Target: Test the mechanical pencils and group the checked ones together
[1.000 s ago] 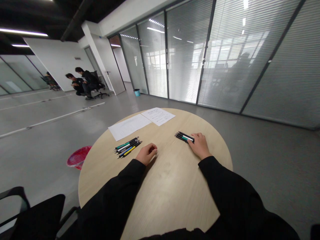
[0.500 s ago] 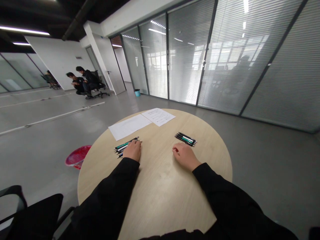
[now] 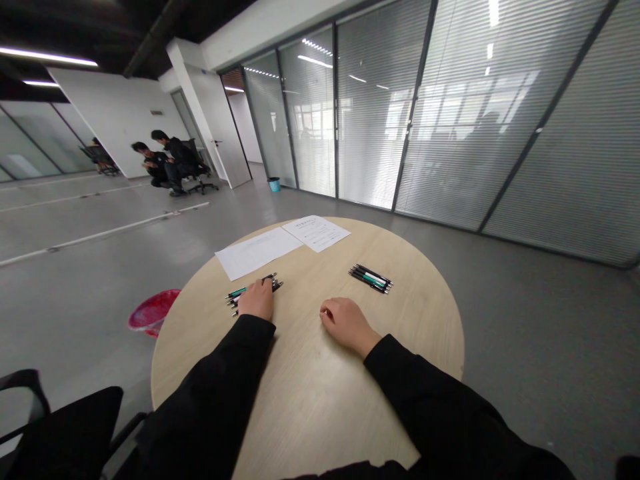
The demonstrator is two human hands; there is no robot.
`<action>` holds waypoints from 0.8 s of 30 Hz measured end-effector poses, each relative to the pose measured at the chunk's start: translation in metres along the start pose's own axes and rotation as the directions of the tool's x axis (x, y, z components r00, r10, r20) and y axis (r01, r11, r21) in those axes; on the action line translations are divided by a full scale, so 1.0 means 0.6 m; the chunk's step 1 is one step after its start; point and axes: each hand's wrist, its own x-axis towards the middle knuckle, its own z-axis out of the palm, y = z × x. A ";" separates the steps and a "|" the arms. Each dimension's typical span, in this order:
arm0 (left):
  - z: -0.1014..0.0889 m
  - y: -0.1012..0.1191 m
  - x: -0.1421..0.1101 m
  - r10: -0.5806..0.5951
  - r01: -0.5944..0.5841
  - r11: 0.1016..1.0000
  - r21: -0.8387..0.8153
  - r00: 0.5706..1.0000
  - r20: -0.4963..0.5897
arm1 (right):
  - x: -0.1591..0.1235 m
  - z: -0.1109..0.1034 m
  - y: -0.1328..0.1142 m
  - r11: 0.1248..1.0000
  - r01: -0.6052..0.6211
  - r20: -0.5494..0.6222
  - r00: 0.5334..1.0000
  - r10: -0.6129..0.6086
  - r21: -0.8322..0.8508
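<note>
- On round wood-grain table: left hand over left-side pens; grip hidden, cannot tell whether grasping.
- Right hand loosely curled, released, near right-side pen row.

The pens are black, green and white. The table is pale tan. The blurry tub looks red, maybe pink. The blinds have grey stripes.

left grip blocks left pens; right pens accessible.
</note>
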 end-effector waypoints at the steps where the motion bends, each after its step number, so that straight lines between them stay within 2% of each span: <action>1: 0.001 -0.001 0.001 -0.007 0.007 1.000 -0.003 1.000 0.008 | 0.000 0.001 0.001 1.000 -0.002 -0.006 1.000 0.002 0.011; 11: 0.002 0.002 0.000 -0.006 0.006 1.000 0.013 1.000 0.000 | -0.003 0.002 0.001 0.998 0.002 -0.011 1.000 -0.001 0.061; 16: 0.005 0.001 -0.001 0.020 -0.020 1.000 0.004 0.998 -0.054 | -0.005 0.001 -0.001 0.996 0.020 -0.031 0.999 -0.017 0.087; 20: 0.005 0.001 0.002 0.090 -0.100 0.990 -0.097 0.990 -0.105 | -0.005 0.001 -0.002 0.993 0.029 -0.043 0.999 -0.024 0.112; 24: 0.001 0.006 0.004 0.165 -0.218 0.924 -0.314 0.968 -0.187 | -0.004 0.004 -0.001 0.991 0.026 -0.043 0.999 -0.020 0.135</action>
